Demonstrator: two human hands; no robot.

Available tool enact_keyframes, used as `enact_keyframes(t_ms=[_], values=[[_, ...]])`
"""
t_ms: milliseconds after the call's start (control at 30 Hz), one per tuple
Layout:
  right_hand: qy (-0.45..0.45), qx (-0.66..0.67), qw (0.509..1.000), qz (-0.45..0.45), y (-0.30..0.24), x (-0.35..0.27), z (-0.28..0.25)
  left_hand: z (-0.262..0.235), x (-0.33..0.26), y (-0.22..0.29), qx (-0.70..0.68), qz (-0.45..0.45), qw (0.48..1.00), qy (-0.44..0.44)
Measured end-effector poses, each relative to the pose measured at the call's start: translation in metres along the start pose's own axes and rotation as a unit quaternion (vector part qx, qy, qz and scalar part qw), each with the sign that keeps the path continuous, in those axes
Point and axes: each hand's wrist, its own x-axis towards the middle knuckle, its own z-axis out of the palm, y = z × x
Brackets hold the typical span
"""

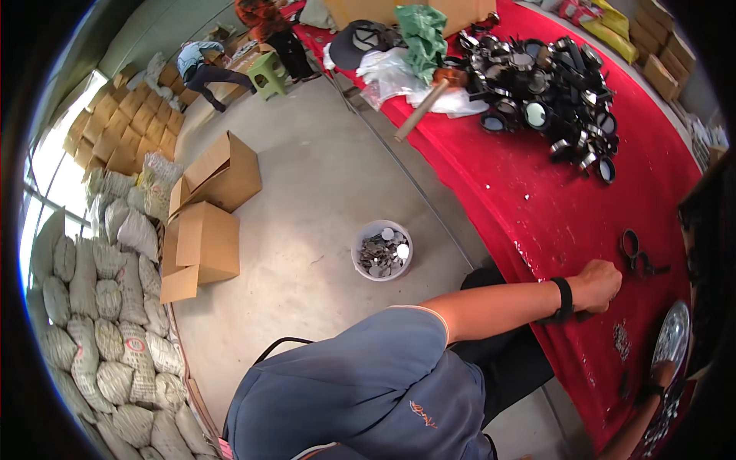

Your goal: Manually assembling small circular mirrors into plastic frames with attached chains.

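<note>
My left hand is closed in a fist above the red cloth, a black band at its wrist. A dark bit shows under the fist, too hidden to name. Just beyond it lies a black round ring-like frame with a short black arm beside it. At the lower right, my right hand reaches to the near end of a shiny oval metal dish; its fingers are hidden or too small to make out. Small silvery bits are scattered on the cloth between both hands.
A heap of black round-framed parts covers the table's far end, near a hammer-like tool and a green bag. A white bucket of metal scraps stands on the floor. Cardboard boxes, stacked sacks and two people are leftward.
</note>
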Motion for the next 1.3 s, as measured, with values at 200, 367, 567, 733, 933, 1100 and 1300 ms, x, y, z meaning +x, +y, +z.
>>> enact_keyframes(t_ms=[200, 367, 567, 733, 933, 1100, 1300], values=[[0.012, 0.147, 0.971, 0.189, -0.007, -0.008, -0.018, 0.016, 0.002, -0.008, 0.006, 0.002, 1.0, 0.013], [-0.027, 0.078, 0.983, 0.163, -0.008, -0.01, -0.019, 0.033, 0.009, -0.013, -0.021, -0.017, 0.999, 0.018], [-0.059, 0.127, 0.96, 0.241, -0.011, 0.002, -0.041, 0.028, 0.01, -0.019, 0.023, 0.017, 0.999, 0.025], [0.043, 0.119, 0.953, 0.275, -0.021, -0.009, -0.078, 0.02, -0.001, -0.024, -0.019, -0.017, 0.999, 0.035], [0.236, 0.493, 0.755, 0.363, -0.067, -0.057, -0.17, 0.007, 0.002, -0.006, -0.018, 0.035, 0.999, -0.031], [0.165, 0.849, 0.419, 0.276, -0.284, -0.039, -0.392, -0.063, 0.005, -0.001, -0.053, -0.017, 0.98, -0.189], [0.15, 0.937, 0.174, 0.262, -0.378, -0.013, -0.408, -0.048, 0.007, -0.017, -0.064, 0.031, 0.988, -0.134]])
